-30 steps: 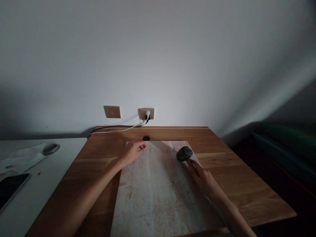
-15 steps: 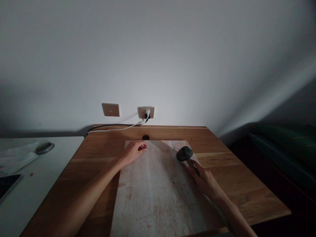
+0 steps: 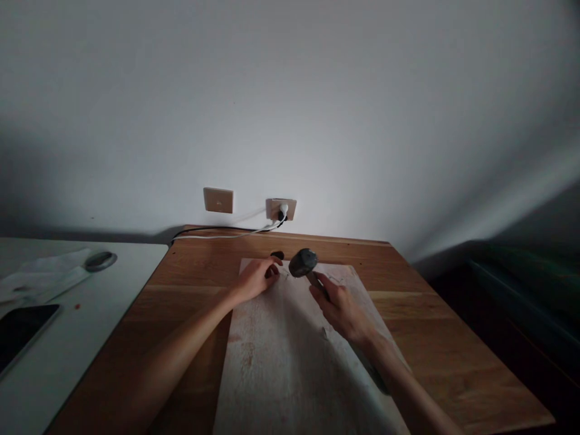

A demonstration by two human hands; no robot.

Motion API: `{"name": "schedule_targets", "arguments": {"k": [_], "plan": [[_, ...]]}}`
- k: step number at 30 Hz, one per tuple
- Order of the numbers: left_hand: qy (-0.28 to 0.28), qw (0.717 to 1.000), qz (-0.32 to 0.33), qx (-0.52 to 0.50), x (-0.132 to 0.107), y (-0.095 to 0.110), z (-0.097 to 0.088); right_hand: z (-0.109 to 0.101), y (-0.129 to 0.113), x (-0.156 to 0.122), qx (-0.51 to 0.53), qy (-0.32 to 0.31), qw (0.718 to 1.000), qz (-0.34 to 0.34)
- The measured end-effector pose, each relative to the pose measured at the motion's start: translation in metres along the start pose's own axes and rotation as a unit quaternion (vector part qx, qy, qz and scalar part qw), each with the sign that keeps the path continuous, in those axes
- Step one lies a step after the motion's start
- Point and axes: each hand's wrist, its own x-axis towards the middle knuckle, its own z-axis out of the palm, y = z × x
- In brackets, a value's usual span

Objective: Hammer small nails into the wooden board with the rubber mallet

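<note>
A pale wooden board [image 3: 290, 356] lies on the brown wooden table [image 3: 435, 338]. My right hand [image 3: 339, 308] is closed around the handle of a hammer [image 3: 304, 264], whose dark head hangs just above the board's far edge. My left hand [image 3: 256, 279] rests at that far edge with fingertips pinched together, close beside the hammer head. What the fingertips hold is too small to make out, probably a nail. A row of small nails along the far edge is mostly hidden by the hands.
A white surface [image 3: 67, 338] adjoins the table on the left, with a dark tablet [image 3: 22, 335], papers and a grey round object [image 3: 100, 260]. Wall sockets [image 3: 281, 209] with plugged cables sit behind the table. A round dark hole [image 3: 277, 255] lies beyond the board.
My right hand has swung the hammer leftward from the board's right edge to beside my left fingertips. My left hand has stayed at the far edge.
</note>
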Motion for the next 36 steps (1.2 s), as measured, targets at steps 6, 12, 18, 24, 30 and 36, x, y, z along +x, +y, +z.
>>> {"name": "schedule_targets", "arguments": {"k": [6, 12, 18, 24, 30, 36], "plan": [[0.005, 1.0, 0.002, 0.017, -0.003, 0.0, 0.0, 0.022, -0.008, 0.018, -0.053, -0.041, 0.997, -0.037], [-0.002, 1.0, 0.014, -0.005, -0.004, 0.001, -0.002, 0.025, -0.009, 0.017, -0.05, -0.033, 0.998, -0.028], [0.006, 0.999, 0.013, 0.032, -0.003, -0.006, 0.001, 0.029, -0.006, 0.019, -0.065, -0.035, 0.997, -0.024], [0.016, 0.997, 0.033, 0.07, -0.004, -0.001, 0.001, 0.015, -0.002, 0.006, -0.042, -0.035, 0.998, -0.038], [0.038, 0.967, 0.184, 0.17, -0.013, 0.046, 0.009, -0.005, 0.039, -0.04, -0.032, -0.028, 0.999, 0.003], [-0.067, 0.86, 0.413, 0.291, -0.022, 0.098, 0.046, 0.0, 0.061, -0.055, 0.006, -0.03, 0.999, 0.017]]}}
